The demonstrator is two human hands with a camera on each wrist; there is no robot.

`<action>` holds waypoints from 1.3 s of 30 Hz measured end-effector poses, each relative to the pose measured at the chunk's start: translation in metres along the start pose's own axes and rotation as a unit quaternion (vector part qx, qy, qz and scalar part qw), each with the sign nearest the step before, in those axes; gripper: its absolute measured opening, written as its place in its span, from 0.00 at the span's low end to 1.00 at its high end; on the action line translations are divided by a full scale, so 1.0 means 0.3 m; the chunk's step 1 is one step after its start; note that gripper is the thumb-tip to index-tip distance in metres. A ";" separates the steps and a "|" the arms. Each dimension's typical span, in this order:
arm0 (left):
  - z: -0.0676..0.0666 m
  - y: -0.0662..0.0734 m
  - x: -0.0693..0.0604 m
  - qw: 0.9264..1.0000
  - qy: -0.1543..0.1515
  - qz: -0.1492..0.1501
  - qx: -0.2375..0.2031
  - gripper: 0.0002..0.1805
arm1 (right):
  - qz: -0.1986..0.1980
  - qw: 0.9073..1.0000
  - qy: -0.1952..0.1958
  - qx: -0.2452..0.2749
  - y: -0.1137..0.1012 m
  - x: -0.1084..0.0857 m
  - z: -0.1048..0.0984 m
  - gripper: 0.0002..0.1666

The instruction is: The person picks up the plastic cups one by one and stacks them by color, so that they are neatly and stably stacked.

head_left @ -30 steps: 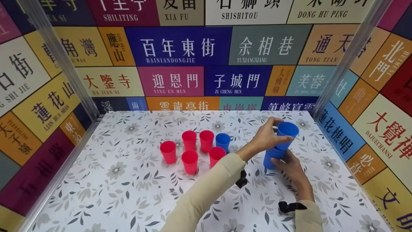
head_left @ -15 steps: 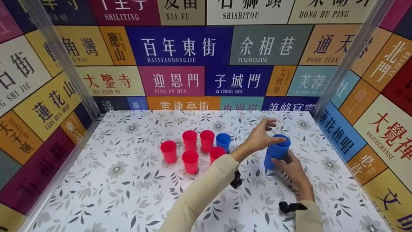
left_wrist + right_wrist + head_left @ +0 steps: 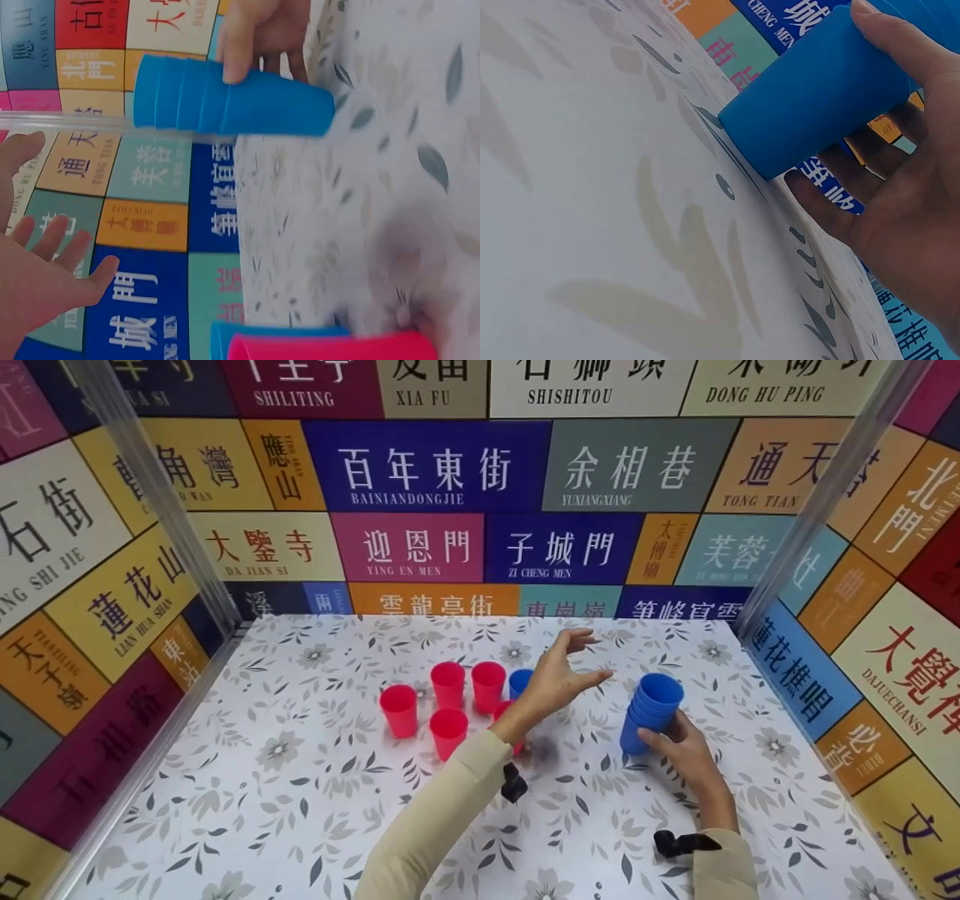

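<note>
The left hand [image 3: 556, 678], spread and holding nothing, is nearer the lone blue cup [image 3: 519, 683] (just to its left, toward the back edge of the table [image 3: 592, 825]), while the right hand [image 3: 684, 748] grips the stack of blue cups [image 3: 651, 708], mouths up, toward the right edge.

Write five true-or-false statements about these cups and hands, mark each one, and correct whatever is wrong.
1. The right hand grips a stack of blue cups. True.
2. A single blue cup stands close to the red cups. True.
3. The left hand is holding one of the red cups. False: it holds nothing, and its thumb and fingers are spread apart.
4. The red cups are lying on their sides. False: they stand upright with their mouths facing up.
5. The table has a plain, unpatterned top. False: it is covered in leaves and flowers.
</note>
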State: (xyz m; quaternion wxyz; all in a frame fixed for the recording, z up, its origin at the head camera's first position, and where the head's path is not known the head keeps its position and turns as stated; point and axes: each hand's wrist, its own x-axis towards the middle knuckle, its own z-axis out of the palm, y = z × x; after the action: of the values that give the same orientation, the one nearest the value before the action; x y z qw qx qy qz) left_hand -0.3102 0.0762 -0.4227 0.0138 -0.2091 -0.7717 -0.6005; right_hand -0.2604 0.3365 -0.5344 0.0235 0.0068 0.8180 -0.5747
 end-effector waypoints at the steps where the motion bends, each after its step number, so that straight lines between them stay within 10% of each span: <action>1: -0.012 -0.009 -0.003 1.000 0.008 0.003 0.006 0.37 | 0.002 1.000 0.000 0.001 -0.001 -0.001 -0.002 0.55; 20: -0.205 -0.166 -0.068 0.993 0.056 -0.092 -0.044 0.37 | 0.002 1.000 -0.001 0.014 0.006 0.002 0.000 0.55; 39: -0.219 -0.237 -0.112 0.992 0.040 -0.121 -0.022 0.41 | -0.011 1.000 0.006 0.021 0.007 -0.002 0.012 0.52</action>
State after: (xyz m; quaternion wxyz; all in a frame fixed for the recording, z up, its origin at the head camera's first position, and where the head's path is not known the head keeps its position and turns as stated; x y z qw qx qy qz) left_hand -0.3188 -0.0089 -0.4789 -0.0322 -0.0902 -0.7769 -0.6223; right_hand -0.2595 0.3338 -0.5375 0.0126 0.0017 0.8057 -0.5922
